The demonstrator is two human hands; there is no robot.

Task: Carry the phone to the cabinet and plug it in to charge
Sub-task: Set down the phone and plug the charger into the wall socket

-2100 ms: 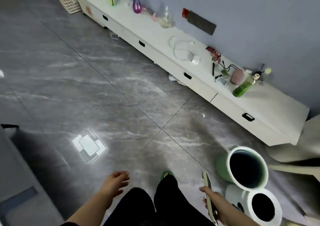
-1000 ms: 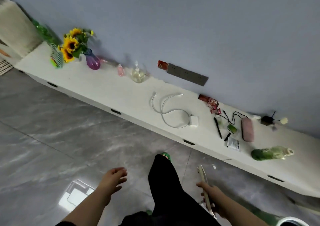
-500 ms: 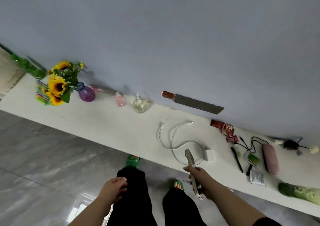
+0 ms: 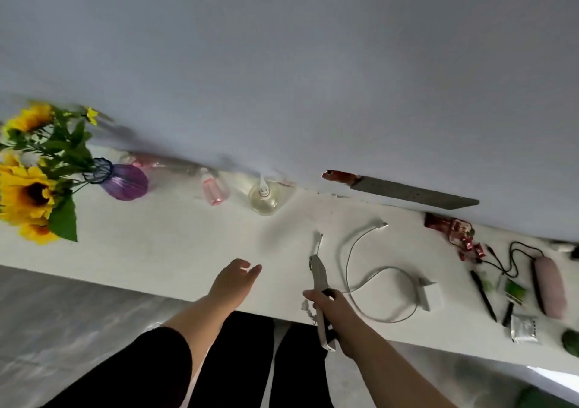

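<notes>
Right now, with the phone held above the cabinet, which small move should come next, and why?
Probably the empty left hand should pick up the loose cable end, since it lies just beyond the phone in the right hand, not yet plugged in.

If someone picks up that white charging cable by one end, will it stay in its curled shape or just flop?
The white charging cable would probably flop: it is thin and lies in loose loops on the cabinet top, so it looks limp. Its charger block looks like the heaviest part and would likely drag or stay behind. The free plug end lies near the phone.
</notes>
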